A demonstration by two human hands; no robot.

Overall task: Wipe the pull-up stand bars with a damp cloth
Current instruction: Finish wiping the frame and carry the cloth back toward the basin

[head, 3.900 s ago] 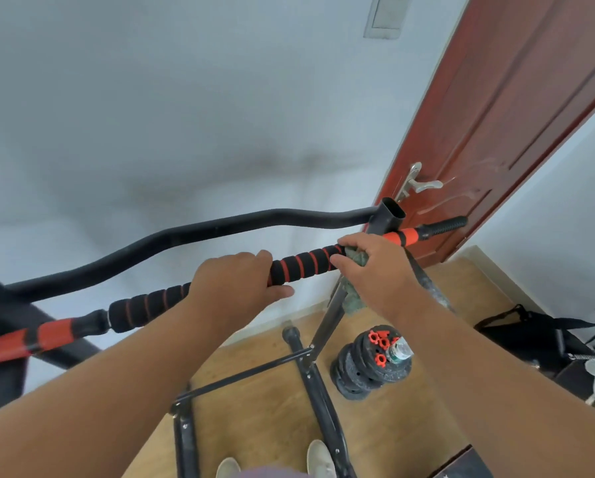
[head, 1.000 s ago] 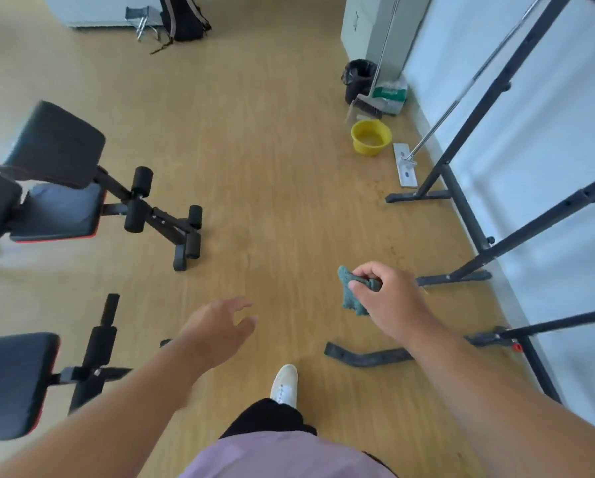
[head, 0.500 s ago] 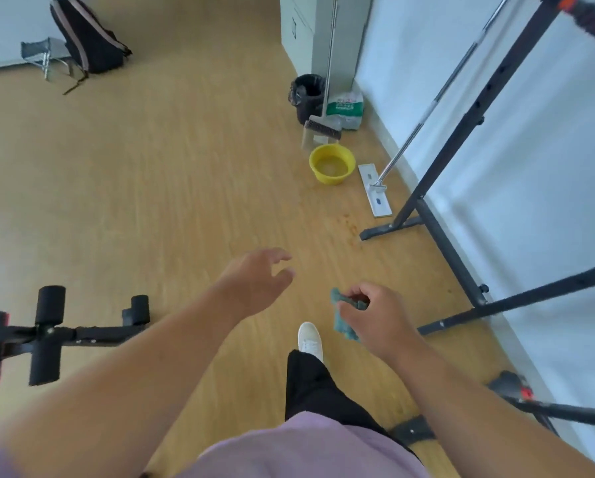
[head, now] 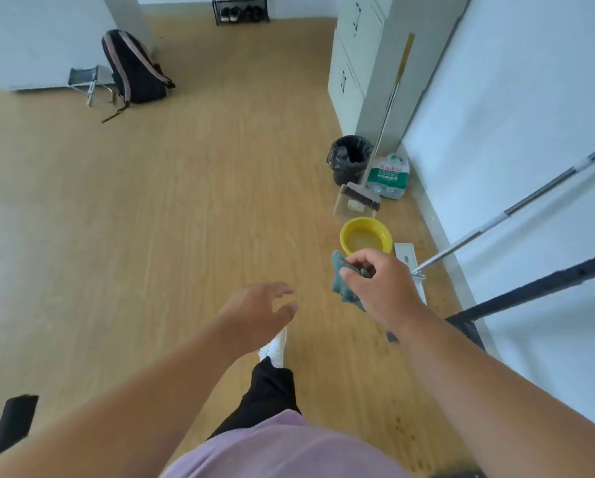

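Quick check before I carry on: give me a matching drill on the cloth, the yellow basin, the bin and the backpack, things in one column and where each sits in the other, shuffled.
Things:
1. cloth
2. yellow basin
3. black bin
4. backpack

Places:
A. on the floor just ahead of the right hand, liquid inside
B. by the far left wall, next to a folding stool
C. pinched in the right hand
D. beside the grey cabinet, behind the broom head

Pairs: 1-C, 2-A, 3-D, 4-B
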